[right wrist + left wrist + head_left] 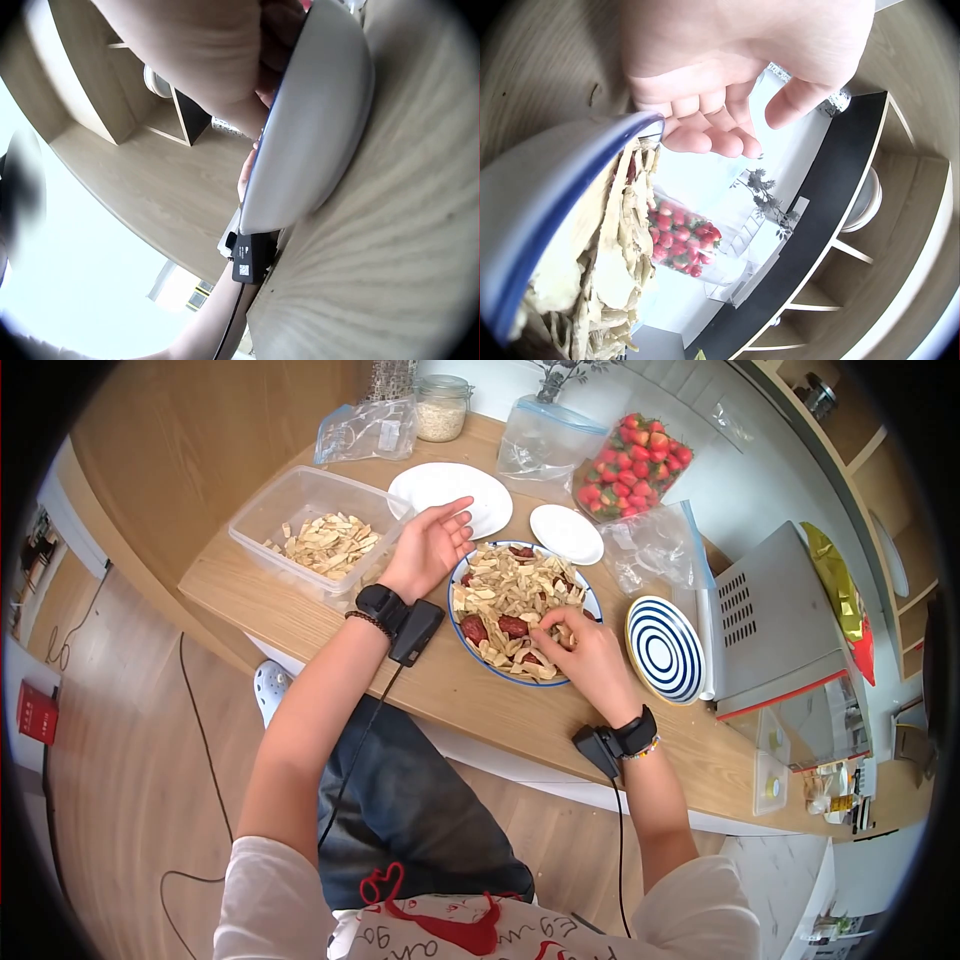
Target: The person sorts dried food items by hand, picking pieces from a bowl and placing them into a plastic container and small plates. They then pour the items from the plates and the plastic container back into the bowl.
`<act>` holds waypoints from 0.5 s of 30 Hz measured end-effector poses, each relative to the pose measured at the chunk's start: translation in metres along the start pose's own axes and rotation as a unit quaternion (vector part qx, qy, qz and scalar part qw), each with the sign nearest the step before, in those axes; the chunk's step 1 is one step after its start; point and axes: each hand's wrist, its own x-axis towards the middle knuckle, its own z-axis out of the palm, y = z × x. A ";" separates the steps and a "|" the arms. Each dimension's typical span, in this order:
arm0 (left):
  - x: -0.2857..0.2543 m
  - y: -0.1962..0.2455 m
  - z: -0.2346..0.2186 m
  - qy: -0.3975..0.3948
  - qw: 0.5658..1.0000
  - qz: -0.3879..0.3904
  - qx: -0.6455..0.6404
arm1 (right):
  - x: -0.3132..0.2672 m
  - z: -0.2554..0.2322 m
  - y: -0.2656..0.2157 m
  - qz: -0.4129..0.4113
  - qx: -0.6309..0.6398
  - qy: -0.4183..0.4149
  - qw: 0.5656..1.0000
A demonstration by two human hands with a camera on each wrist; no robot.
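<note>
A blue-rimmed white bowl [322, 127] on the wooden table is heaped with pale dried slices [495, 588] and several wrinkled red dates [474, 628]. My right hand [590, 660] reaches over its right side, thumb and index finger bent together among the slices. I cannot tell whether anything is between those fingertips, since the bowl wall hides them in the right wrist view. At the bowl's left rim my left hand [428, 552] hangs palm turned up, fingers loosely bent and holding nothing. Left of that hand stands a clear plastic container [262, 538] with more pale slices inside.
Behind the bowl lie a large white plate [425, 480] and a small white plate [568, 534]. A blue-ringed plate [665, 650] sits right, beside a grey appliance [770, 610]. Strawberries [635, 470], clear zip bags [655, 545] and a glass jar [440, 412] line the back.
</note>
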 end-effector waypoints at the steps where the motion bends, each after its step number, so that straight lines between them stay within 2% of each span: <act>1: 0.000 -0.001 0.000 -0.001 1.000 0.002 0.001 | 0.000 0.001 0.002 0.004 -0.002 -0.003 1.000; 4: 0.000 0.000 0.000 -0.004 1.000 0.000 0.001 | 0.000 0.005 0.013 0.013 0.094 0.003 0.996; 7: -0.001 -0.001 0.001 0.003 1.000 -0.001 -0.001 | 0.005 0.007 0.031 -0.006 0.306 0.063 0.950; 8: 0.000 -0.001 0.001 0.003 1.000 -0.002 -0.001 | 0.003 -0.005 0.019 0.124 0.413 0.052 0.901; 9: 0.000 -0.001 0.001 0.003 1.000 -0.002 -0.001 | 0.004 -0.009 0.020 0.116 0.542 0.035 0.832; 11: 0.000 0.000 0.001 -0.001 1.000 0.000 0.002 | 0.009 -0.019 0.028 0.093 0.762 -0.003 0.641; 12: 0.000 0.000 0.000 -0.006 1.000 0.002 0.003 | 0.011 -0.021 0.035 0.093 0.810 -0.026 0.579; 15: -0.002 -0.001 0.001 0.003 1.000 -0.001 0.004 | 0.013 -0.022 0.038 0.116 0.843 -0.028 0.524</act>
